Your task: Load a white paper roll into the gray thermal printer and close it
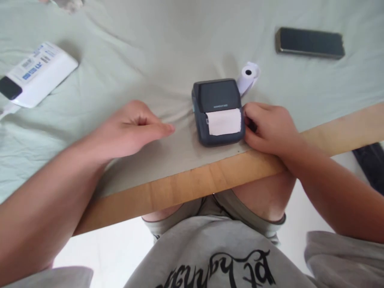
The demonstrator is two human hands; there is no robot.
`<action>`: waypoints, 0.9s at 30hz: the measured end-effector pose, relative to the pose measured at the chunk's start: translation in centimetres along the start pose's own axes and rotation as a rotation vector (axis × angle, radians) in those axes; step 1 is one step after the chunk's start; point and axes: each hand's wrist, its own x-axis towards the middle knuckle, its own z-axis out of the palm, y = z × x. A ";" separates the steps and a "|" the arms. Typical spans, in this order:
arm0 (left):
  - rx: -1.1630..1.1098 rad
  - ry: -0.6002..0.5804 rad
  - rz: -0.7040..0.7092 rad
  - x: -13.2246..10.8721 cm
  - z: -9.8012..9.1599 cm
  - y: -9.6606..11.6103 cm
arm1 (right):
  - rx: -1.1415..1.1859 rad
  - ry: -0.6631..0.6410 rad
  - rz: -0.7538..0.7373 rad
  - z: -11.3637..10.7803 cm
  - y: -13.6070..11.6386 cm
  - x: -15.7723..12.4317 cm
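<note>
In the head view, a boxy blue-black plastic printer [218,95] with a white paper strip [225,122] sits on creased pale green cloth [168,52]. The left hand [129,130], near it, has its grip closed, thumb extended, nothing showing inside. The right hand [270,126] touches the printer's side, fingers bent; fingertips are hidden, so I cannot tell whether its grip has hold. The printer lies between these 2 hands.

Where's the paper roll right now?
Head view, right of centre: the paper roll is by the far right corner of the printer, beyond the right hand.
</note>
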 end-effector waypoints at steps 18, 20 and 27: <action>0.366 -0.198 0.179 10.4 -3.3 0.8 | -0.121 0.177 -0.323 -0.4 -0.4 0.0; 0.323 -0.216 0.195 11.0 -3.5 -0.1 | -0.198 0.148 -0.331 -0.6 -0.7 0.0; 0.255 -0.257 0.319 11.9 -3.6 -1.6 | -0.326 0.096 -0.386 -1.0 -1.3 0.1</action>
